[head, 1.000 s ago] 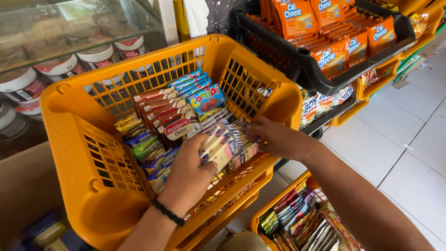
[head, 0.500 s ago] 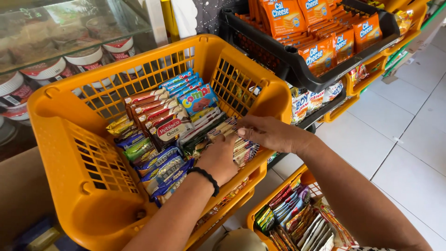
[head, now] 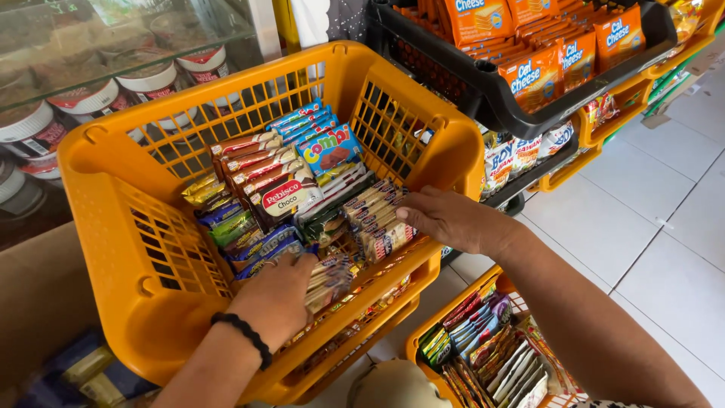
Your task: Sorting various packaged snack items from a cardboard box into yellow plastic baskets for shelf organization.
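Both hands inside orange basket (head: 113,227) of snack packets.
Left hand (head: 276,298) pressing on a packet stack (head: 328,279), right hand (head: 449,219) flat against upright packets (head: 377,223); neither clamped shut.

A: Where are the 2 hands?
B: Both in the orange basket (head: 113,227). The left hand (head: 276,298) presses on snack packets (head: 328,276); the right hand (head: 449,219) touches a packet row (head: 377,219).

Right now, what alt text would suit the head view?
Two bare hands sort snack packets in an orange basket: the left hand rests on packets near the front, the right hand touches a row of packets. A black tray of orange packs sits behind.
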